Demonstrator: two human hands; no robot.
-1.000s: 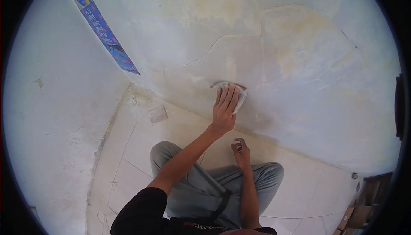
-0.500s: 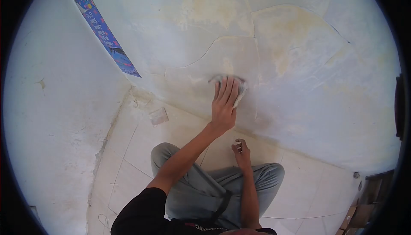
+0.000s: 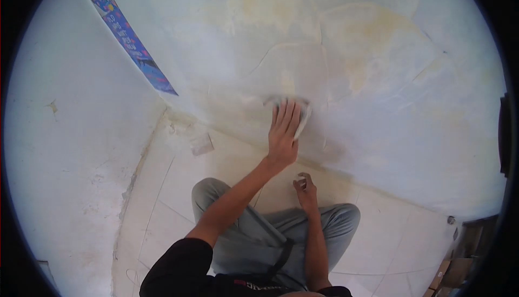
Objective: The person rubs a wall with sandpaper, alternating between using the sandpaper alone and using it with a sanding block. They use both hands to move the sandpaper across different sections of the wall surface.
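Note:
My left hand (image 3: 283, 134) lies flat against the lower part of the wall, fingers stretched upward. Under its palm and fingers a grey-and-white cloth (image 3: 306, 117) is pressed to the plaster; most of it is covered and its outline is blurred. The wall (image 3: 378, 107) is pale, with raised crack-like lines and yellowish patches. Above my lap, close to the foot of the wall, my right hand (image 3: 306, 190) hangs with loosely curled fingers. Its thumb stands apart from the fingers, and the fingertips look whitish. I see nothing clearly held there.
A small translucent square piece (image 3: 202, 144) lies on the tiled floor (image 3: 167, 189) near the wall corner. Up the left side runs a blue printed strip (image 3: 130, 37). My crossed legs (image 3: 248, 243) take up the floor in front. Brown boxes (image 3: 454, 272) stand at lower right.
My left hand and the cloth stay at nearly the same spot on the wall, with motion blur around the cloth. My right hand has barely shifted.

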